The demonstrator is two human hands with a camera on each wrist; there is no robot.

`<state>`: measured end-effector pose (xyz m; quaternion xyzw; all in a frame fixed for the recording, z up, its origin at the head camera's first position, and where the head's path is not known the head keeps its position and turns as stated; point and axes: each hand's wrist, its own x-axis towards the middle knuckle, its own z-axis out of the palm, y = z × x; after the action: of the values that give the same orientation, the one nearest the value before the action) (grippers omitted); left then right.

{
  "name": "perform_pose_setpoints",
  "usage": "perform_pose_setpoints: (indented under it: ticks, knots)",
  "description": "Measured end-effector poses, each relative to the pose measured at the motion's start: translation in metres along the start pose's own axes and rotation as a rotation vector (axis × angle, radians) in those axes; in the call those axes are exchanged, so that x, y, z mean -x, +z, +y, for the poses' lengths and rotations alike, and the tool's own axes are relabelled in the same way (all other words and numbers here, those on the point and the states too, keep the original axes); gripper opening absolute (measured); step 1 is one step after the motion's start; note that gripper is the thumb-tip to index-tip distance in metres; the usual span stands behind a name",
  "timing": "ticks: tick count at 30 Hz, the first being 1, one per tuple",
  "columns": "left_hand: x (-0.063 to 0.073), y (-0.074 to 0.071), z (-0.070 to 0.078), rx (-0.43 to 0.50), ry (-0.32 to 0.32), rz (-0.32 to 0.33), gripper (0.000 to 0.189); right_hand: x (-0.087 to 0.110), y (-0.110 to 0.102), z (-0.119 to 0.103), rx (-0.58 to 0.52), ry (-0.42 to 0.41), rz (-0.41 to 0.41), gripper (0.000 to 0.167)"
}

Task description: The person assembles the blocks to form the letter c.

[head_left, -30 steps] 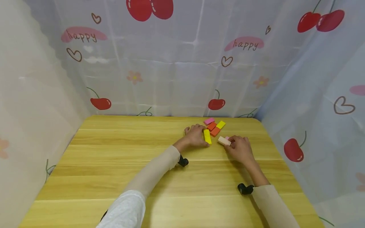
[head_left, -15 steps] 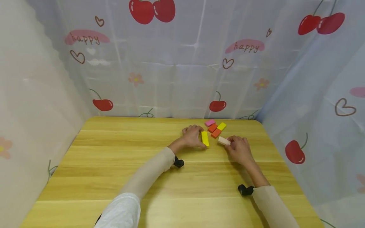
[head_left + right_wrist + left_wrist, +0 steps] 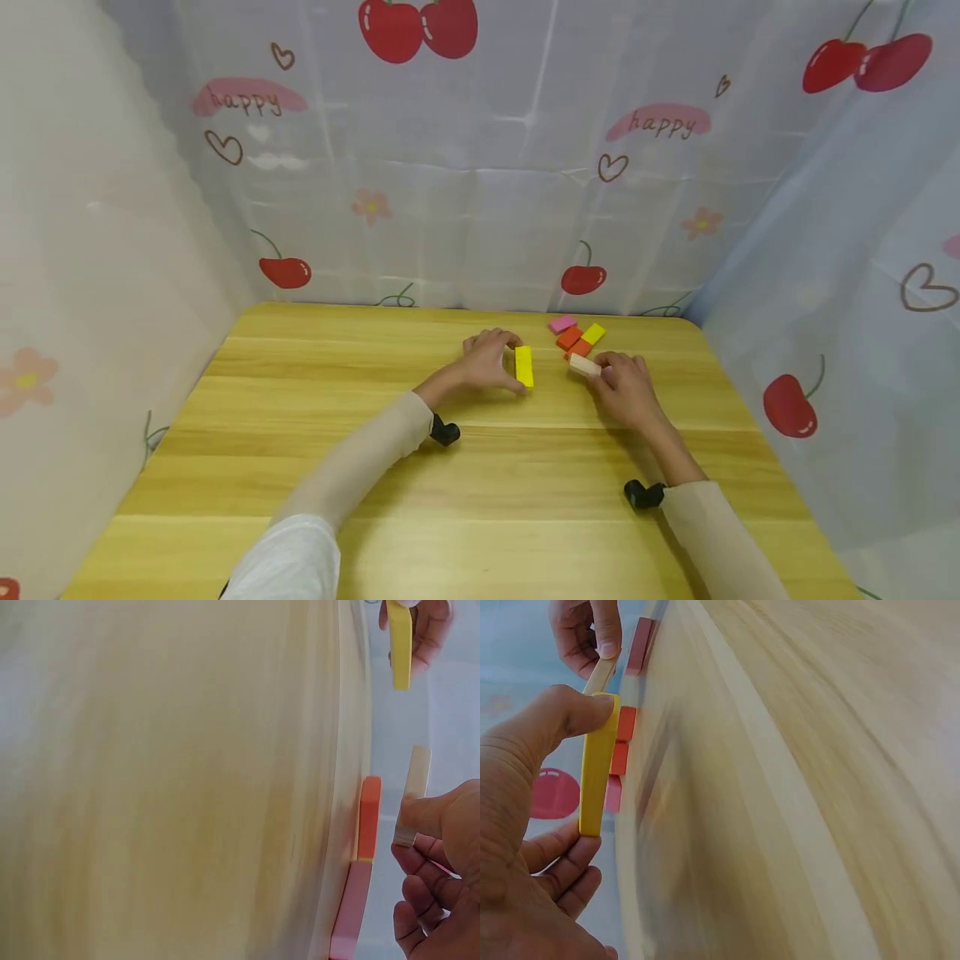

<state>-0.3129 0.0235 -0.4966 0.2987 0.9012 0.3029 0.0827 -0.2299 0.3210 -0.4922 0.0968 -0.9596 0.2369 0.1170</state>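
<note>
My left hand [image 3: 487,360] holds a yellow block [image 3: 523,367] by its two ends, thumb at the near end and fingers at the far end. A shadow lies on the table beneath this block in the left wrist view. To the right, my right hand [image 3: 628,390] pinches a plain wooden block [image 3: 584,365] between thumb and fingers. That block's free end points left toward the yellow one, with a gap between them in the head view. In the right wrist view a pink block [image 3: 351,909] lies on the table beside my right hand, mostly hidden from the head camera.
Behind the hands lies a loose cluster: a pink block [image 3: 562,324], two orange-red blocks, one of them [image 3: 568,337] farther back, and a second yellow block [image 3: 593,335]. The wooden table [image 3: 420,517] ends at a printed curtain [image 3: 465,225].
My left hand has moved left with the yellow block, away from the cluster. My right hand has shifted slightly, and the wooden block now overlaps the nearer orange-red block in the head view.
</note>
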Motion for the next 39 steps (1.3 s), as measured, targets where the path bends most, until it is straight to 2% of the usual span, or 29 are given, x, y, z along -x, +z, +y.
perform_pose_setpoints:
  ticks: [5, 13, 18, 28, 39]
  knots:
    - [0.016, -0.010, -0.009, -0.011, 0.007, 0.008, 0.089, -0.006, 0.005, -0.006, -0.013, -0.034, 0.000, 0.027]
    - [0.044, -0.018, -0.026, -0.016, 0.013, 0.005, 0.089, -0.014, 0.011, -0.019, -0.038, 0.012, -0.075, 0.028]
    - [0.061, -0.022, -0.037, -0.037, 0.000, 0.002, 0.088, -0.018, 0.017, -0.027, -0.056, -0.017, -0.080, 0.029]
    - [0.097, -0.043, -0.053, -0.022, -0.016, 0.034, 0.088, -0.027, 0.033, -0.043, -0.094, -0.098, -0.115, 0.028]
    - [0.125, -0.062, -0.074, -0.035, -0.047, 0.040, 0.089, -0.039, 0.046, -0.064, -0.123, -0.097, -0.189, 0.031]
